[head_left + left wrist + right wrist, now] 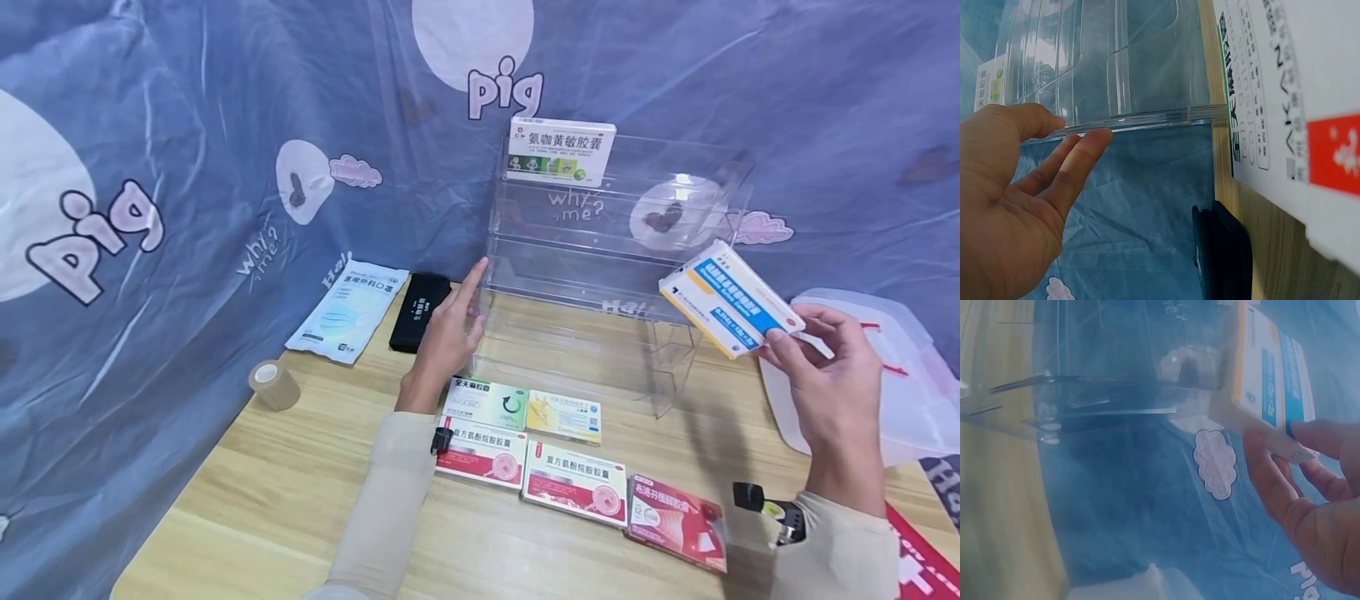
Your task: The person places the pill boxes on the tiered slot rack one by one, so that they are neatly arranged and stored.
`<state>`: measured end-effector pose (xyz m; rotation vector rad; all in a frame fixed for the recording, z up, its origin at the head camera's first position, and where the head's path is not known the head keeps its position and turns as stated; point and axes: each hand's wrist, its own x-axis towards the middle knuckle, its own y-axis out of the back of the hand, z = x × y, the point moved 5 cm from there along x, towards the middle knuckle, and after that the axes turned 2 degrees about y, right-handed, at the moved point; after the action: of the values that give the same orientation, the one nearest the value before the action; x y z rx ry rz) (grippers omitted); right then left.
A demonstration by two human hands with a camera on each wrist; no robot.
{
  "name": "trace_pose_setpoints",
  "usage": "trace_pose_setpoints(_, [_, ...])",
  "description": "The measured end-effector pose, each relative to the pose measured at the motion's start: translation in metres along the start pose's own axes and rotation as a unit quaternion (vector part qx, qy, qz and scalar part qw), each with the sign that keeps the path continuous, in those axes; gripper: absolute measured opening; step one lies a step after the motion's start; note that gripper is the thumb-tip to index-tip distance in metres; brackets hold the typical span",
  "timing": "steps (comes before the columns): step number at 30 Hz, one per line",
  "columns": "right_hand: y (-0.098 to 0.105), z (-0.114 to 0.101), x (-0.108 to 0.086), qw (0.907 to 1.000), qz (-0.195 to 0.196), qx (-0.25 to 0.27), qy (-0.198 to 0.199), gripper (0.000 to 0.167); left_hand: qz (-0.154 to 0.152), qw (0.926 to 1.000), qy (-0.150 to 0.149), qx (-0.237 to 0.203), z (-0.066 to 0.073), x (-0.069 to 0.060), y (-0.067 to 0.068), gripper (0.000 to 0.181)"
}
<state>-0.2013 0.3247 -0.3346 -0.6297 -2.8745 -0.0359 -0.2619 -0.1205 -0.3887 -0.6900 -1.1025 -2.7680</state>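
Observation:
A clear plastic tiered display rack (pixel 592 279) stands on the table. My left hand (pixel 447 333) is at its left side; in the left wrist view, thumb and fingers (pixel 1079 165) pinch the rack's edge. My right hand (pixel 840 375) grips a white, blue and yellow medicine box (pixel 731 302) by one end, tilted in the air before the rack's right side. On the top tier at left stands a white and green medicine box (pixel 558 152). Before the rack lie a green box (pixel 486 404), a yellow box (pixel 564 417), two white and red boxes (pixel 576 483) and a red box (pixel 677 521).
Left of the rack lie a mask packet (pixel 348 312) and a black pouch (pixel 420 312). A tan tape roll (pixel 274 385) stands near the table's left edge. At right is a translucent plastic container (pixel 900 375), with a red item (pixel 926 558) nearer. Blue printed cloth (pixel 225 125) hangs behind.

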Motion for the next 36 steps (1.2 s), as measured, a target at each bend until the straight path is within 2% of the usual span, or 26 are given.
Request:
trace_pose_setpoints(2, [-0.004,-0.005,0.004,0.9997,0.014,0.017,0.014,0.044,0.000,1.0000,0.000,0.001,0.000,0.000,0.000,0.093])
trace_pose_setpoints(5, [-0.010,-0.016,0.010,0.9971,0.023,0.044,0.058,0.042,0.000,1.0000,0.000,0.002,0.000,0.000,0.000,0.093])
trace_pose_setpoints(11, [-0.021,-0.048,0.030,0.9873,0.047,0.070,0.135,0.041,0.004,1.0000,-0.001,0.002,0.001,-0.001,0.002,0.092])
trace_pose_setpoints(15, [-0.029,-0.072,0.043,0.9823,0.084,-0.012,0.167,0.040,0.005,1.0000,-0.003,0.002,0.000,-0.003,0.002,0.092])
trace_pose_setpoints(18, [-0.039,-0.092,0.049,0.9725,0.104,-0.100,0.183,0.040,0.005,1.0000,-0.002,0.004,0.000,-0.003,0.002,0.092])
trace_pose_setpoints(21, [-0.049,-0.109,0.055,0.9663,0.109,-0.127,0.196,0.040,0.004,1.0000,-0.003,0.005,0.000,-0.002,0.002,0.092])
trace_pose_setpoints(25, [-0.062,-0.124,0.067,0.9642,0.115,-0.121,0.206,0.040,0.003,0.9999,-0.005,0.008,0.001,0.000,0.001,0.093])
trace_pose_setpoints(36, [-0.081,-0.139,0.099,0.9592,0.141,-0.092,0.227,0.044,-0.001,1.0000,0.004,0.005,0.000,0.000,0.003,0.093])
